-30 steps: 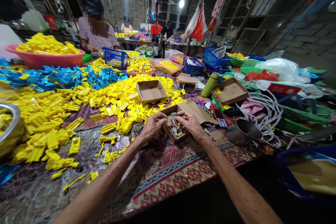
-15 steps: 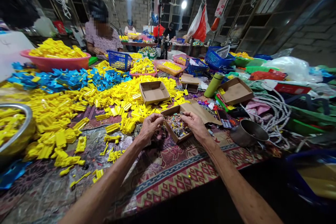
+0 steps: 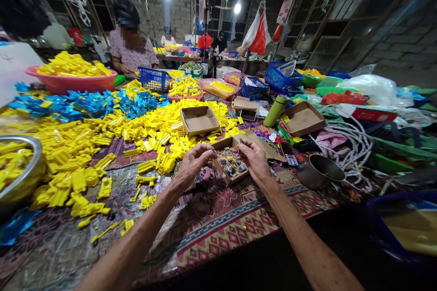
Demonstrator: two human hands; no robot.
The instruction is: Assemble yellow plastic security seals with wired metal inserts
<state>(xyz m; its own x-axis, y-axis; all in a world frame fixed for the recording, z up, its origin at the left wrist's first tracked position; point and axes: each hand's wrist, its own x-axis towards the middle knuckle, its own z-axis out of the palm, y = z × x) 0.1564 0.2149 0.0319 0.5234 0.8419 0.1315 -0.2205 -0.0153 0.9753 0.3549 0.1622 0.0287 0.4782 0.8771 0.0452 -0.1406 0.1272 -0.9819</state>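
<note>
My left hand [image 3: 194, 166] and my right hand [image 3: 254, 161] sit at either side of a small cardboard box [image 3: 218, 163], their fingertips pinched just above its rim. The box holds a tangle of thin coloured wires with small components [image 3: 230, 163]. Whatever the fingertips pinch is too small to make out. A flap of brown cardboard [image 3: 262, 143] lies behind the box, on a patterned woven cloth [image 3: 218, 232] that covers the table.
Heaps of yellow plastic parts [image 3: 170, 122] spread left and ahead, with blue parts [image 3: 68, 104] beyond. A steel pot [image 3: 321, 172] and white cord [image 3: 351, 145] lie right. A co-worker [image 3: 131, 50] sits across the table, beyond a pink basin [image 3: 68, 82].
Both hands have drawn slightly apart toward the box's sides, leaving more of the wires visible. The view has shifted slightly.
</note>
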